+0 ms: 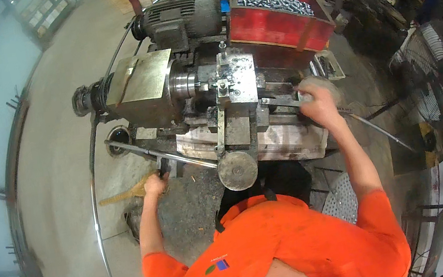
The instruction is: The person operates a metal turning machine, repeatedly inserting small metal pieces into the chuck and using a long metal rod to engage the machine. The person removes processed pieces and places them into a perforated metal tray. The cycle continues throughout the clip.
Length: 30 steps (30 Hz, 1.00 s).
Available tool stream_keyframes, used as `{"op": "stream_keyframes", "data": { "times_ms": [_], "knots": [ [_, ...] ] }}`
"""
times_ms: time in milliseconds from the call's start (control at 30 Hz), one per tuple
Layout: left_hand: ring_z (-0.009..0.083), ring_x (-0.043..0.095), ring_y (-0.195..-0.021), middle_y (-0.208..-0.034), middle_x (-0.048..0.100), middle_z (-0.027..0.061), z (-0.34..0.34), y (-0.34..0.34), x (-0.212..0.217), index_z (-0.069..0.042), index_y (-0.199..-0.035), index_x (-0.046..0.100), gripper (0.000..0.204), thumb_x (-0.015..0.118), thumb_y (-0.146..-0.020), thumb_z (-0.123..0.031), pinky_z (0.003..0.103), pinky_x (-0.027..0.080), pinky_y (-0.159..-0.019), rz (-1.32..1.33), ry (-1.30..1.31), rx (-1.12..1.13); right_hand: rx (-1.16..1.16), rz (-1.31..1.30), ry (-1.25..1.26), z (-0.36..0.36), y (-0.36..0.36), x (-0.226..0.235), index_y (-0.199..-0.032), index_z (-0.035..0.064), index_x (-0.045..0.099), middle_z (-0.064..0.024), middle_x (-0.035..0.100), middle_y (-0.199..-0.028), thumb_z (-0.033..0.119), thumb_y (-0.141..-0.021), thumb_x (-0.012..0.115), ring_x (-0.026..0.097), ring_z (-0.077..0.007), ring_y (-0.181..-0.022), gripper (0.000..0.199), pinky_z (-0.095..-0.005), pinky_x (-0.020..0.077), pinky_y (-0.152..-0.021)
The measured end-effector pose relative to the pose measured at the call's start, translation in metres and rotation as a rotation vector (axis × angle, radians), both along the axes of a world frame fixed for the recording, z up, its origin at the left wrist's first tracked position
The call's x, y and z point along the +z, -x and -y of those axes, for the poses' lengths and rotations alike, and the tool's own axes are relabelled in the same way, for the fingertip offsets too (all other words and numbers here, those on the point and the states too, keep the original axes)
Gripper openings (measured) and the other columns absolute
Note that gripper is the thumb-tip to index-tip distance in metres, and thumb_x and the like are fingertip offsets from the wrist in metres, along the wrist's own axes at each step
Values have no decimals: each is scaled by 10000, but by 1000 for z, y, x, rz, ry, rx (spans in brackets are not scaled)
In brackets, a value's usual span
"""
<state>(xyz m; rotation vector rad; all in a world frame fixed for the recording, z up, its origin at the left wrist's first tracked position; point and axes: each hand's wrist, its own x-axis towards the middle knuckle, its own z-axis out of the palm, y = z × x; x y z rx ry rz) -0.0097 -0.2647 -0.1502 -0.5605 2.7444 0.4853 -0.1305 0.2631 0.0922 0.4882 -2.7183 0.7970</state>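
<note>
Orange sleeves of my shirt (283,244) fill the near edge of the view, and my two bare forearms reach out from them toward the small lathe (210,100) in front of me. My left hand (155,185) is out to the near left, fingers curled shut around the end of a long steel lever (164,157) that runs from the machine's left side toward me. Just beside that hand, on the concrete floor (56,180), lies a yellowish brush-like tool (124,195). Between my arms a round metal handwheel (238,170) sticks out of the near face of the lathe. My right hand (316,102) is farther out on the right, blurred, resting on the right end of the grimy machine bed; I cannot tell how far it is closed or whether it grips anything. A thin rod (381,134) slants away to the right below that hand. At the middle of the lathe sits the tool post (235,76), with the shiny chuck (183,84) just to its left and a brass-coloured housing (141,81) beyond that. Farther back stands a grey electric motor (180,18), and to its right a red bin (278,18) holds a heap of small silver parts (275,1). Far right stands a floor fan (440,71).
</note>
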Motion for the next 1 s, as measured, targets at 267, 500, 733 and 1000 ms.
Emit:
{"op": "stream_keyframes", "data": {
  "times_ms": [267, 500, 733, 1000],
  "knots": [
    [243, 592, -688, -822, 636, 143, 120, -50, 177, -37, -1072, 599, 349, 551, -866, -314, 356, 468, -621, -705, 44, 279, 389, -7, -272, 189, 90, 0, -793, 42, 685, -146, 630, -869, 221, -561, 623, 587, -342, -861, 299, -396, 480, -785],
    [372, 603, -823, -862, 638, 195, 103, -111, 154, -35, -915, 645, 554, 521, -806, -564, 454, 444, -736, -405, 373, 641, 369, 69, -391, 220, 106, -8, -795, 35, 686, -185, 658, -852, 219, -561, 610, 624, -343, -834, 307, -381, 486, -803],
    [378, 614, -808, -830, 641, 206, 107, -133, 144, -14, -895, 657, 600, 567, -753, -589, 460, 461, -694, -418, 435, 698, 411, 102, -318, 232, 103, -3, -755, 5, 677, -212, 647, -798, 178, -547, 627, 643, -340, -773, 275, -379, 526, -738],
    [374, 627, -746, -787, 646, 190, 117, -126, 160, -47, -795, 663, 462, 610, -753, -504, 432, 479, -651, -318, 396, 715, 392, 141, -423, 226, 96, -1, -711, -10, 668, -228, 628, -751, 169, -542, 616, 632, -354, -774, 252, -389, 520, -730]
  ]
}}
